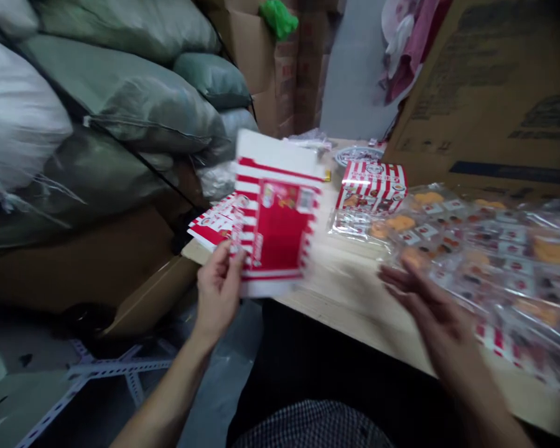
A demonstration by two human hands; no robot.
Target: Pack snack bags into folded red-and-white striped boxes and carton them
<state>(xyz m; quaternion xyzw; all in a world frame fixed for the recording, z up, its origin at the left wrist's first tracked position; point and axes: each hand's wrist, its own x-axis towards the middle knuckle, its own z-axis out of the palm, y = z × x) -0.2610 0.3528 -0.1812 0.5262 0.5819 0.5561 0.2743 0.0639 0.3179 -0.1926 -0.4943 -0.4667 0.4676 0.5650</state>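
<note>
The left hand [218,292] pinches a flattened red-and-white striped paper carton [275,214] between thumb and fingers, holding it at twelve o'clock above the edge of a wooden table [350,298]. The right hand [429,311], blurred, is open with its fingers spread and grasps nothing, close over clear plastic sheets of printed cards [490,267] at two o'clock. A folded striped box [371,186] stands at one o'clock.

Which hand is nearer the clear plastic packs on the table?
Right: the right hand is at the near edge of the plastic packs; the left hand, holding a striped carton, is farther left.
</note>
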